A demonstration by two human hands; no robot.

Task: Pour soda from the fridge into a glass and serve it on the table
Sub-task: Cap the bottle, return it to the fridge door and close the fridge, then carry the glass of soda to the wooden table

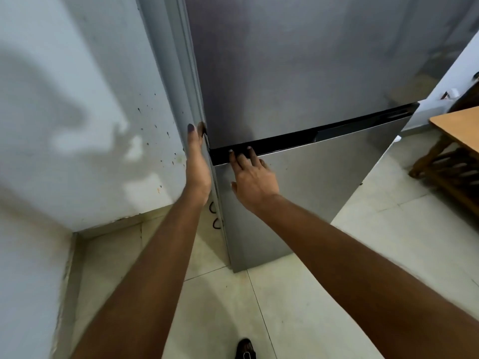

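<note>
A tall grey two-door fridge fills the middle of the view, both doors closed, with a black gap between the upper and lower door. My left hand lies flat against the fridge's left side edge, fingers up at the level of the gap. My right hand rests on the top of the lower door, fingertips reaching into the black gap. Neither hand holds anything. No soda or glass is visible.
A stained white wall stands close on the left of the fridge. A wooden table juts in at the right edge, with a wooden slatted piece below it. Pale floor tiles lie underfoot, and my foot shows at the bottom.
</note>
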